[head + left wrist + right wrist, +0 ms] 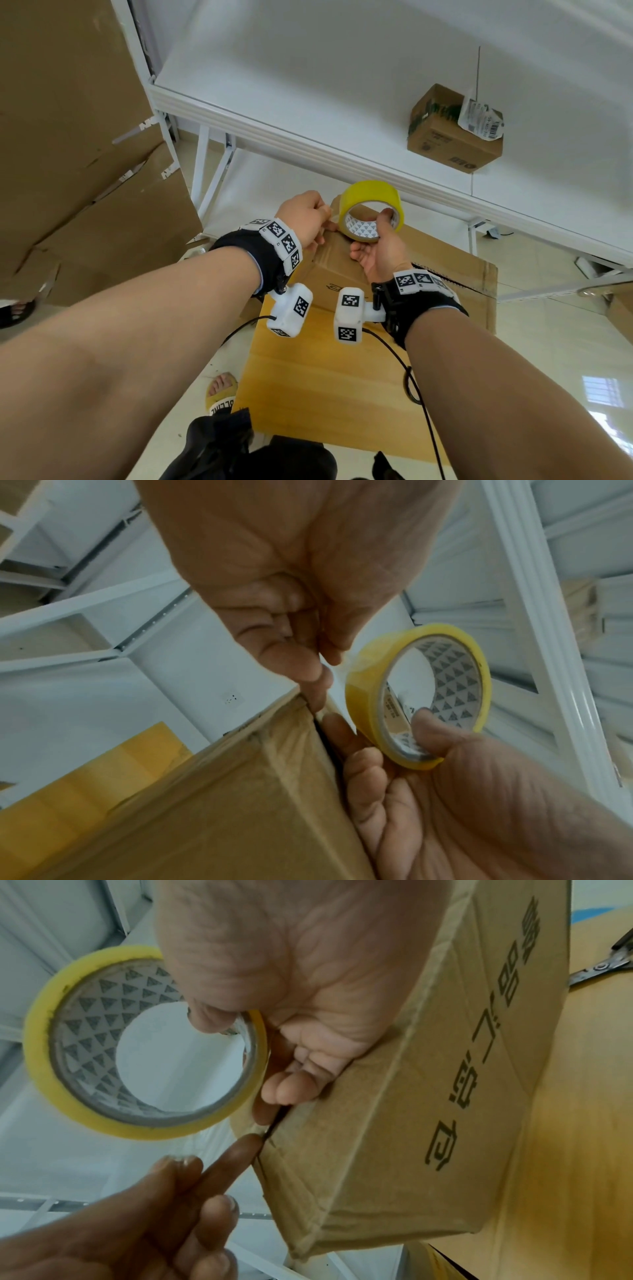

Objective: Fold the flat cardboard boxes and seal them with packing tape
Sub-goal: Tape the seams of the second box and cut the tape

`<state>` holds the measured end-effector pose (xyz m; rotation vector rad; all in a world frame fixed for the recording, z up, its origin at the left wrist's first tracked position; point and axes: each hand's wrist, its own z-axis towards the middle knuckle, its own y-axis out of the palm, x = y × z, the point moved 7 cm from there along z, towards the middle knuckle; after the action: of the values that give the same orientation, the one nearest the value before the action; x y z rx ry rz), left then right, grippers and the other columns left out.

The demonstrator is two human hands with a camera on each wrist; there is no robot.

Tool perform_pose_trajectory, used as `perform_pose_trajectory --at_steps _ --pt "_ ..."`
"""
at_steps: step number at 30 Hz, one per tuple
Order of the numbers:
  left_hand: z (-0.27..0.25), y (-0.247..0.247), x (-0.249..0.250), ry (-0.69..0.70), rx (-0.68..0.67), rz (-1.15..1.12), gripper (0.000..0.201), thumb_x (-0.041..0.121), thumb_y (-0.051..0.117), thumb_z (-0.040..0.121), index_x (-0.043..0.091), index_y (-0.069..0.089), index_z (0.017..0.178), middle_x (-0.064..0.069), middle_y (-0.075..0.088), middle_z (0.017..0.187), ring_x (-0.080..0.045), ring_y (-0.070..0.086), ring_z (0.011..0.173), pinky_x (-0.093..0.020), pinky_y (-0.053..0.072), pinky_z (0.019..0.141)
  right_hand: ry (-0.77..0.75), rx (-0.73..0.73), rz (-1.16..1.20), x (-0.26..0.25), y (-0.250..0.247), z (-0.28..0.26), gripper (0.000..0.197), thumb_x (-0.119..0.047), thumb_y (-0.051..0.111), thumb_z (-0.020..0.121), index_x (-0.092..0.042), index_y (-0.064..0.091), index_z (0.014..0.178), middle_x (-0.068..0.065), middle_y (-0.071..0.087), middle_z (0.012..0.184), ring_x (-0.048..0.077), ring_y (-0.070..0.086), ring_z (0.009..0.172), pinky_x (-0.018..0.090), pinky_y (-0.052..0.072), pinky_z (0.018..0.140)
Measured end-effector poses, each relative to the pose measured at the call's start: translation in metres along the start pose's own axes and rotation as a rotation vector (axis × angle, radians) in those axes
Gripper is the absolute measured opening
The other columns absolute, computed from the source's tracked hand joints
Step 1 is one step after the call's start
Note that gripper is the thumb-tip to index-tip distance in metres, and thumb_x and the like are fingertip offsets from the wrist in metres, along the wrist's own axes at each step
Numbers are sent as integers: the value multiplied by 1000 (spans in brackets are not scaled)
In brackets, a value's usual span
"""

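My right hand (376, 246) holds the yellow roll of packing tape (371, 210), thumb through its core, over the folded brown cardboard box (339, 270) on the wooden bench (325, 383); my left hand (308, 219) pinches the tape's loose end at the box's far edge; its centre seam is still unsealed

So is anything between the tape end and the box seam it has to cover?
Nothing visible. The right hand holds the yellow tape roll at the far end of the cardboard box, the left hand pinches the tape end beside it, and the flap seam lies bare right under the fingers.
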<state>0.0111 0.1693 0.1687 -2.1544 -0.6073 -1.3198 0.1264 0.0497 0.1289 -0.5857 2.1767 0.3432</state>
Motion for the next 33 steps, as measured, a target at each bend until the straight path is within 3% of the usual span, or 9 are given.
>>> perform_pose_trajectory --at_steps 3,8,11,14,20,23,26,29,33 --pt "-2 3 -2 -10 -18 -91 15 21 45 98 12 51 88 -19 70 91 -43 67 69 -32 50 47 6 3 7 -1 -1 0 68 -58 37 100 -1 50 134 10 59 79 12 52 43 22 45 40" --pt "-3 7 -8 -37 -34 -136 14 24 46 98 13 52 90 -20 69 95 -41 69 71 -49 56 61 26 1 15 3 -3 -1 70 -60 37 99 -1 49 136 11 59 82 12 52 43 22 44 39" --pt "0 7 -12 -63 -11 -223 16 19 46 100 11 48 87 -12 71 92 -29 66 68 -48 58 71 40 -10 20 5 -3 -3 69 -60 37 99 -3 48 137 10 60 80 12 51 42 20 43 38" --pt "2 7 -15 -78 9 -261 19 17 45 100 12 47 82 -13 71 90 -26 66 71 -43 59 75 48 -22 13 4 -2 -4 67 -59 36 100 -4 48 136 10 61 78 12 54 40 20 44 38" --pt "2 8 -14 -70 -13 -240 19 15 43 101 11 47 82 -13 69 83 -26 67 75 -39 59 75 13 -16 -28 3 0 -4 65 -56 37 101 -1 49 132 14 64 80 13 60 45 23 52 43" --pt "2 2 -20 -100 -15 -294 15 12 46 100 6 49 87 -17 71 83 -23 65 69 -39 60 70 -17 -8 -26 3 -1 -1 61 -52 40 102 -1 47 135 16 64 84 15 62 47 24 53 44" --pt "-1 -7 -31 -167 46 -400 10 8 52 97 1 54 89 -20 70 85 -20 60 61 -35 58 63 -34 -29 12 5 -2 0 48 -39 45 103 -3 46 136 20 68 102 23 71 61 29 58 53" --pt "-3 -9 -39 -215 73 -488 14 5 55 95 5 55 80 -16 68 81 -17 58 60 -32 58 60 -40 -45 69 5 -3 0 41 -27 50 103 -8 44 139 22 63 123 31 73 83 31 59 60" --pt "-3 -14 -42 -231 85 -521 14 6 57 93 6 60 79 -11 69 84 -13 58 64 -26 58 55 -65 -61 72 1 -3 3 41 -13 54 101 -10 43 141 22 60 130 34 69 93 29 59 61"
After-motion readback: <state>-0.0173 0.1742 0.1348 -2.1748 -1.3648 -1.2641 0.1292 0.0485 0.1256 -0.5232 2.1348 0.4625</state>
